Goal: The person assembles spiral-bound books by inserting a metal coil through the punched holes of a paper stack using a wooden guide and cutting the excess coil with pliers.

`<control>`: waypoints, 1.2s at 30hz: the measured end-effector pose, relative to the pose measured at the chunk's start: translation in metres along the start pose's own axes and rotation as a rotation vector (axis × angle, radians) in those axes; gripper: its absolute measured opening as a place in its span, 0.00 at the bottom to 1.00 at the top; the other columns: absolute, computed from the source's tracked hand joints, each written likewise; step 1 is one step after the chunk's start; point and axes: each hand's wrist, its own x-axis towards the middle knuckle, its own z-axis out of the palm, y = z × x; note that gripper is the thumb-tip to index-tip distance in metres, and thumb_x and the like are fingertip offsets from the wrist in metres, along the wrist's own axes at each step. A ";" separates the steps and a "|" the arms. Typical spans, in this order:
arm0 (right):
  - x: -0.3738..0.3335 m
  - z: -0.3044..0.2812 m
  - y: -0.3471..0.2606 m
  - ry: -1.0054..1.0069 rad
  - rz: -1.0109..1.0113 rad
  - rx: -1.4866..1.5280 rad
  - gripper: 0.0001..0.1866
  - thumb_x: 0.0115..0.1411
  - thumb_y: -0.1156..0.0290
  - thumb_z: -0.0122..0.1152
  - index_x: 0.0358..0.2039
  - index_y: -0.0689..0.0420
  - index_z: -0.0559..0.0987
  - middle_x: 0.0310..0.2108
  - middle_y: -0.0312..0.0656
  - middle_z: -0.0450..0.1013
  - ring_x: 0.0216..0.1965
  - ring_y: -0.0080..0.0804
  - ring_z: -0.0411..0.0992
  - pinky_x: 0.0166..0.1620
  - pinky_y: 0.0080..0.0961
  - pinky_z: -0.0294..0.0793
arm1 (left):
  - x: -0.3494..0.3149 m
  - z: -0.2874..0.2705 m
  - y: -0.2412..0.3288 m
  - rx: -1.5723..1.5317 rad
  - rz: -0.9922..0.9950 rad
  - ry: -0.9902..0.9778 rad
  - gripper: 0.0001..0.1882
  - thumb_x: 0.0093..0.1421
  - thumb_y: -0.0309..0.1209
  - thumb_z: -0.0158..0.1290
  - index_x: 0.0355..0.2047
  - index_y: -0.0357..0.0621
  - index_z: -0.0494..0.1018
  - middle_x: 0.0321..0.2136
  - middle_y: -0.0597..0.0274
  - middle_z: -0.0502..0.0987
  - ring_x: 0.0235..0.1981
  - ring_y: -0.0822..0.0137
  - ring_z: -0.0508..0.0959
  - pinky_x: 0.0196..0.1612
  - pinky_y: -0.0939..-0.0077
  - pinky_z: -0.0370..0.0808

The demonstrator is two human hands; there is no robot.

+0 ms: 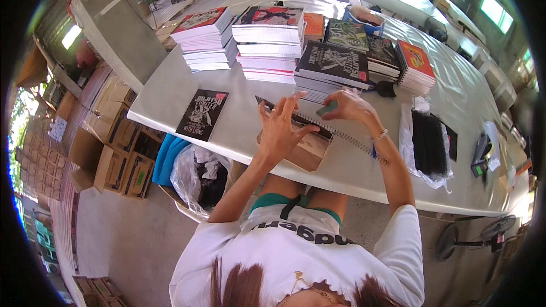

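Notebook: a spiral-bound notebook with a brown cardboard cover (300, 143) lies on the pale grey bench (239, 131) straight in front of the person, at the near edge.
Spiral: the black wire spiral (347, 136) runs along the notebook's far edge and sticks out well past its right end, down toward the right forearm.
Long axis: from upper left to lower right across the view, so it lies crosswise between the two hands.
Left hand: the left hand (280, 128) lies flat on the notebook with fingers spread, its grip open and pressing down beside the spiral.
Right hand: the right hand (348, 106) sits just beyond the spiral, its grip pinching a small grey-green block (327, 108) between thumb and fingers.
Nearer hand: the left touches the cover; the right is just above the wire, and contact cannot be made out.
Surroundings: a loose black-covered booklet (203, 113) lies to the left; stacks of printed notebooks (267, 42) stand behind; a clear bag of black spirals (427, 145) lies to the right.
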 end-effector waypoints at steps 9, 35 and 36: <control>0.018 0.020 0.017 -0.054 0.038 0.033 0.31 0.51 0.48 0.67 0.50 0.55 0.77 0.36 0.35 0.76 0.37 0.27 0.74 0.37 0.21 0.73 | 0.004 0.000 -0.023 0.078 0.015 0.047 0.37 0.43 0.49 0.66 0.53 0.58 0.67 0.45 0.64 0.69 0.50 0.59 0.69 0.60 0.44 0.50; 0.053 0.008 0.004 -0.471 0.116 0.487 0.38 0.53 0.40 0.61 0.53 0.60 0.73 0.52 0.45 0.71 0.48 0.34 0.73 0.41 0.31 0.81 | 0.014 0.006 -0.068 -0.222 0.055 0.155 0.28 0.41 0.35 0.72 0.38 0.41 0.69 0.45 0.51 0.63 0.50 0.55 0.66 0.50 0.64 0.69; 0.059 0.024 0.022 -0.490 0.255 0.211 0.31 0.56 0.43 0.59 0.52 0.52 0.75 0.52 0.38 0.72 0.48 0.30 0.70 0.40 0.29 0.80 | 0.020 0.010 -0.064 -0.249 0.049 0.153 0.28 0.41 0.35 0.71 0.38 0.41 0.69 0.45 0.52 0.63 0.50 0.56 0.66 0.50 0.64 0.68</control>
